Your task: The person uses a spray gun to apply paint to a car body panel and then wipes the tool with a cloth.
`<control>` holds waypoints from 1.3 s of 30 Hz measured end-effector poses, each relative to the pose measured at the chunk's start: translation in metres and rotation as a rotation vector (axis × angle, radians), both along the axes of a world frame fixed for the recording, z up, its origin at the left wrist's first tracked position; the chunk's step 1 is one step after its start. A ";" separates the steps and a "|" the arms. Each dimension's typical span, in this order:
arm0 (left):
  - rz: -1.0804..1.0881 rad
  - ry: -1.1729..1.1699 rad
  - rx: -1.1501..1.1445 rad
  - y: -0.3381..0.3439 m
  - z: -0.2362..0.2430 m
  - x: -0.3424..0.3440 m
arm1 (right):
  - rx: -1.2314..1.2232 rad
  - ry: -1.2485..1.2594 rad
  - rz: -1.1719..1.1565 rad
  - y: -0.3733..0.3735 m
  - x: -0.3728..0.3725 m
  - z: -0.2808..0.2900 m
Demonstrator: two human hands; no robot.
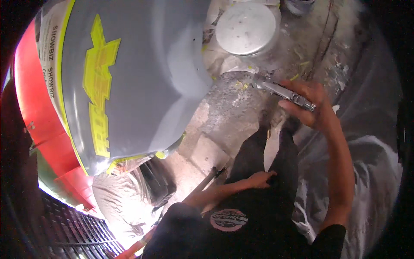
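My right hand [307, 100] is wrapped round a silver metal spray gun [278, 90], whose tip points left toward a large grey curved panel [155, 73]. Yellow masking [99, 73] forms shapes on that panel, and yellow tape and printed paper [51, 60] line its left edge. My left hand [261, 179] is low against my dark trousers, fingers curled; whatever is in them is too small and dark to name.
A round silver lid [245, 28] lies above the gun on the stained floor [207, 121]. A red panel [36, 108] curves behind the grey one. A pale covered bundle [118, 194] and a dark grille [73, 228] are lower left; dark grey sheeting [362, 181] hangs at right.
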State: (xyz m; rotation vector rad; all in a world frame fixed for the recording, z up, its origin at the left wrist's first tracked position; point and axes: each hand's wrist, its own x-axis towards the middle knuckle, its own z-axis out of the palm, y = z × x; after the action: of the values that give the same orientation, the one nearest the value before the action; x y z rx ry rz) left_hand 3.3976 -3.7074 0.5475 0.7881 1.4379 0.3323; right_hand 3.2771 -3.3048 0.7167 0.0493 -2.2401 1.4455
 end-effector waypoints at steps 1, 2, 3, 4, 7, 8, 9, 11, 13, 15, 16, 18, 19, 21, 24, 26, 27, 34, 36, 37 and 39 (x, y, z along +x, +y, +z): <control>0.010 0.028 0.027 -0.001 0.003 0.003 | -0.011 -0.019 0.012 -0.001 0.002 0.001; 0.020 0.055 0.053 -0.001 0.005 0.005 | -0.010 -0.067 -0.052 -0.002 0.001 0.004; 0.028 0.066 0.081 -0.001 0.007 0.007 | -0.010 -0.114 -0.116 -0.001 0.000 0.012; 0.033 0.078 0.109 0.000 0.008 0.007 | -0.008 -0.160 -0.182 0.000 -0.002 0.021; 0.018 0.035 0.061 0.004 0.009 0.007 | -0.147 -0.181 -0.226 0.010 -0.018 0.031; 0.007 0.006 0.024 0.006 0.010 0.006 | -0.149 -0.188 -0.219 0.010 -0.021 0.037; -0.005 0.003 0.001 0.007 0.011 0.005 | -0.152 -0.195 -0.211 0.010 -0.023 0.043; -0.034 -0.013 -0.038 0.010 0.011 0.005 | -0.060 -0.146 -0.158 0.009 -0.020 0.040; -0.045 -0.020 -0.065 0.012 0.012 0.005 | 0.054 -0.069 -0.042 0.005 -0.014 0.028; -0.039 -0.011 -0.058 0.012 0.014 0.005 | 0.024 -0.078 0.099 0.001 -0.009 0.033; -0.027 0.003 -0.038 0.011 0.015 0.007 | -0.025 -0.105 0.179 -0.001 -0.007 0.037; -0.022 0.017 -0.011 0.009 0.014 0.010 | -0.040 -0.157 0.126 -0.002 -0.005 0.037; -0.034 0.014 -0.003 0.009 0.012 0.011 | -0.041 -0.182 0.076 -0.001 -0.004 0.040; -0.036 0.020 0.032 0.006 0.010 0.016 | -0.036 -0.228 -0.045 0.002 -0.007 0.050; -0.008 0.039 0.076 -0.005 0.004 0.019 | -0.174 -0.216 -0.172 -0.003 -0.024 0.069; -0.004 0.002 0.084 -0.007 0.000 0.022 | -0.160 -0.162 -0.192 -0.004 -0.027 0.070; -0.004 0.020 0.106 -0.008 -0.001 0.023 | -0.083 -0.114 -0.177 -0.006 -0.028 0.067; 0.004 0.031 0.084 -0.009 -0.004 0.030 | -0.048 -0.172 0.227 -0.030 -0.009 0.045; 0.001 0.049 0.089 -0.010 -0.005 0.032 | -0.108 -0.199 0.196 -0.036 -0.005 0.049; -0.005 0.060 0.107 -0.011 -0.006 0.033 | -0.162 -0.205 0.131 -0.038 -0.003 0.052; -0.009 0.073 0.106 -0.015 -0.006 0.034 | -0.213 -0.220 0.018 -0.040 -0.005 0.058</control>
State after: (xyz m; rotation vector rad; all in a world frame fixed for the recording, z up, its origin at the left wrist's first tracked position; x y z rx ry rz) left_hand 3.4314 -3.7221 0.5410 0.8994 1.4942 0.3786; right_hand 3.2721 -3.3451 0.7746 -0.1661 -2.2431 1.7663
